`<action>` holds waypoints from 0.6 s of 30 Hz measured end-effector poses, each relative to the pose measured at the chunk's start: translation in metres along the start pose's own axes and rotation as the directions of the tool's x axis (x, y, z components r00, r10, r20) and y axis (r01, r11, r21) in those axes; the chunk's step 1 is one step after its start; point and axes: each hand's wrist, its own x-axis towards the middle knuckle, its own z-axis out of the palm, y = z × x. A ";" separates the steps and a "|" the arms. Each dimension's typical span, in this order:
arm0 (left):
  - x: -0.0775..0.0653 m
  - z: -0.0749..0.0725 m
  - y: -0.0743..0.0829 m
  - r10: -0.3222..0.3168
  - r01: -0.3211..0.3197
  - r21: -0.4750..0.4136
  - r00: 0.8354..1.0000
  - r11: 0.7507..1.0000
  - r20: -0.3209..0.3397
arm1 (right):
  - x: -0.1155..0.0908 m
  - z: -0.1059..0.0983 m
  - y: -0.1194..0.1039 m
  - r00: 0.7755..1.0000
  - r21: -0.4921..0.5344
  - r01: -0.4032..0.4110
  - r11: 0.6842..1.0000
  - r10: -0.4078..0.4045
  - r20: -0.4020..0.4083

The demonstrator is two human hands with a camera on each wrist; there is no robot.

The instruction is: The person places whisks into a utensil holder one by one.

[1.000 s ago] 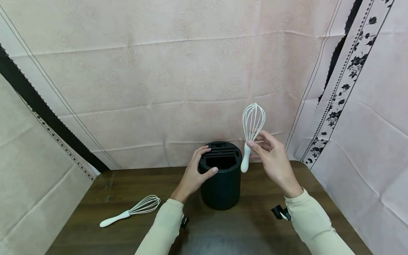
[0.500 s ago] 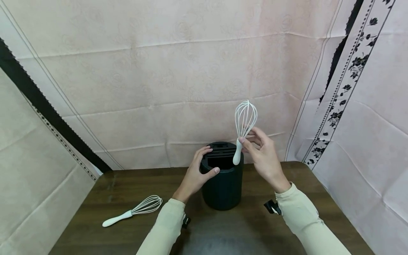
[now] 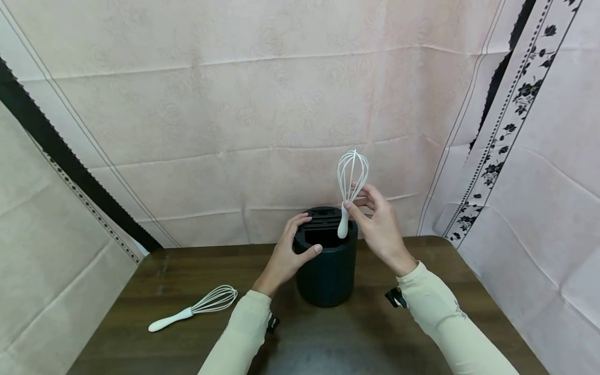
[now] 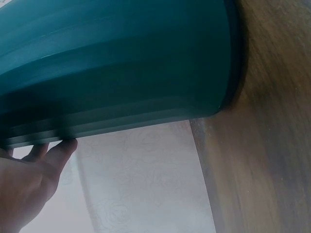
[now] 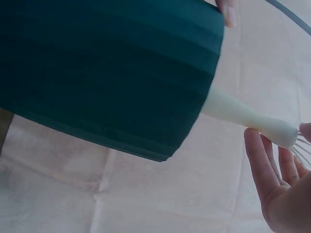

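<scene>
A dark green utensil holder [image 3: 325,281] with a slotted top stands upright on the table. My left hand [image 3: 287,253] grips its upper left side, the thumb near the front rim and the fingertips at the slotted part; the left wrist view shows the fingers [image 4: 60,150] against its ribbed wall. Between thumb and fingers my right hand [image 3: 378,224] pinches a white whisk [image 3: 344,219] near the top of its handle. The whisk's wires point up, and the handle's end hangs over the holder's wide opening. In the right wrist view the handle [image 5: 243,114] passes partly behind the holder's rim.
A second white whisk [image 3: 175,319] lies on the brown wooden table [image 3: 206,354] to the left, its wires near the left sleeve. Pale cloth [image 3: 281,104] hangs behind the table and at both sides.
My right hand has carried the whisk leftward, from beside the holder to over its opening. The left hand keeps its grip on the holder, and the second whisk lies where it was.
</scene>
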 end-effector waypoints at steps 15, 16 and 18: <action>0.000 0.000 -0.002 0.008 -0.007 0.036 1.000 0.999 -0.008 | 0.002 0.002 0.019 0.997 -0.071 -0.045 0.996 0.049 0.059; 0.000 0.000 -0.001 0.008 -0.008 0.035 1.000 0.999 -0.006 | 0.002 0.002 0.020 0.996 -0.071 -0.047 0.996 0.052 0.067; 0.000 0.000 -0.001 0.007 -0.007 0.033 1.000 0.999 -0.004 | 0.002 0.002 0.023 0.995 -0.068 -0.057 0.996 0.063 0.082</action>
